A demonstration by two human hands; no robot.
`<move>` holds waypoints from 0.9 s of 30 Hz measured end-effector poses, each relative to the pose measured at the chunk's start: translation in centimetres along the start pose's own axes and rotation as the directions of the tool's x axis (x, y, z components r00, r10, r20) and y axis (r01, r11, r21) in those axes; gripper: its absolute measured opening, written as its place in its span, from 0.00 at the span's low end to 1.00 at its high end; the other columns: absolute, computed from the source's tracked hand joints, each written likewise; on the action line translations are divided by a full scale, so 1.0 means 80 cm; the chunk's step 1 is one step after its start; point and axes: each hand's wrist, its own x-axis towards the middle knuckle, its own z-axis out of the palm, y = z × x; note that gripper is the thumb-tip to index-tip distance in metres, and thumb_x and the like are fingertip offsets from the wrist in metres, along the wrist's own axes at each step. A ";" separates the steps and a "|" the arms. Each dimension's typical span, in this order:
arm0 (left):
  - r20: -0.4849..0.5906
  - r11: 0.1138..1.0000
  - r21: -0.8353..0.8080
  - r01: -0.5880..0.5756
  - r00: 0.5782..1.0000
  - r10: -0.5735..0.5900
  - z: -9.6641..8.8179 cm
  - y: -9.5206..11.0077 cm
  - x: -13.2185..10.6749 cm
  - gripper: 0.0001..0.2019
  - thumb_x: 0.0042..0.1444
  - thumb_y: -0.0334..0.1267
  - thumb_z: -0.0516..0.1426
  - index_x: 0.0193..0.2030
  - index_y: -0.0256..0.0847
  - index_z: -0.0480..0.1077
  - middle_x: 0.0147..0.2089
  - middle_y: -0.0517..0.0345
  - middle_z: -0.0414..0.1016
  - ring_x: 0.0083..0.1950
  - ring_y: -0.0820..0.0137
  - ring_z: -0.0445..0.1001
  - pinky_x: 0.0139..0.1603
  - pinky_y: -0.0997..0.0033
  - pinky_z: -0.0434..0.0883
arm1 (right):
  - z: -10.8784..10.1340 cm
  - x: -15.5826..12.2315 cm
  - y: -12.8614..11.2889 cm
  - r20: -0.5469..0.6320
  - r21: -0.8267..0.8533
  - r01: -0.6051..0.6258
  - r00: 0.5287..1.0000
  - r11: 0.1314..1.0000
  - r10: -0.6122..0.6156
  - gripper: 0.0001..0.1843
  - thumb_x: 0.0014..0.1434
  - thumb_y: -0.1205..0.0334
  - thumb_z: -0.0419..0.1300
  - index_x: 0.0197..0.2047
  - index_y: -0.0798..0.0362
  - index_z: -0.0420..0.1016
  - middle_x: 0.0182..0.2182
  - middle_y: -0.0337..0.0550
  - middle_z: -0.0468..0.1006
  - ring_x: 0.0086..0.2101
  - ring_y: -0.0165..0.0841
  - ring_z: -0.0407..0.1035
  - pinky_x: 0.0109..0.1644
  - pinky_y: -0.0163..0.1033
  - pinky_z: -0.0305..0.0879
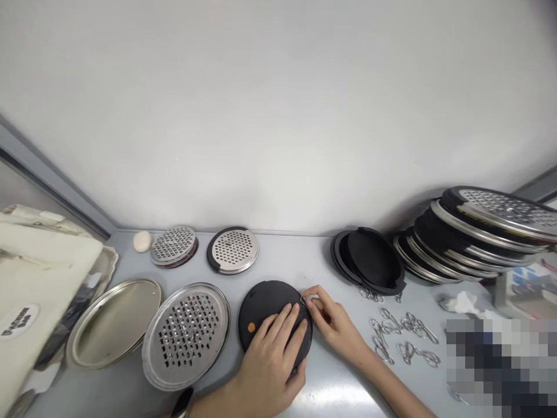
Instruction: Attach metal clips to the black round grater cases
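A round black lid [265, 305] with an orange dot lies flat on the grey table. My left hand [272, 363] rests on top of it, fingers spread flat, pressing it down. My right hand [333, 322] is at the lid's right edge, thumb and forefinger pinched on a small metal ring clip [303, 301] there. More metal ring clips [402, 337] lie loose on the table just right of my right hand.
Left of the lid lie a perforated metal disc [187, 334] and a plain metal tray [114, 321]. Two smaller grater discs [232, 249] and an egg-shaped thing [142, 241] sit by the wall. Black lids [369, 261] and stacked grater lids [474, 232] stand at the right. A cream bag [39, 278] is at left.
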 end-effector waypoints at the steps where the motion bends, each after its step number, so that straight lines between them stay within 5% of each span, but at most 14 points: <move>1: 0.002 1.000 -0.002 0.000 1.000 0.000 0.000 0.000 0.001 0.25 0.62 0.39 0.51 0.65 0.34 0.60 0.69 0.45 0.55 0.70 0.57 0.55 0.62 0.58 0.62 | 0.000 0.000 0.000 -0.001 0.001 0.003 1.000 1.000 -0.003 0.15 0.69 0.48 0.44 0.47 0.50 0.62 0.20 0.30 0.61 0.21 0.29 0.55 0.27 0.34 0.51; 27: -0.014 1.000 -0.016 0.024 1.000 -0.024 -0.004 0.003 0.003 0.23 0.62 0.39 0.52 0.63 0.35 0.63 0.69 0.45 0.56 0.68 0.56 0.57 0.61 0.58 0.64 | -0.006 0.000 0.000 0.050 0.036 0.011 0.999 0.999 -0.013 0.13 0.70 0.52 0.44 0.49 0.50 0.62 0.22 0.30 0.60 0.23 0.29 0.53 0.29 0.34 0.49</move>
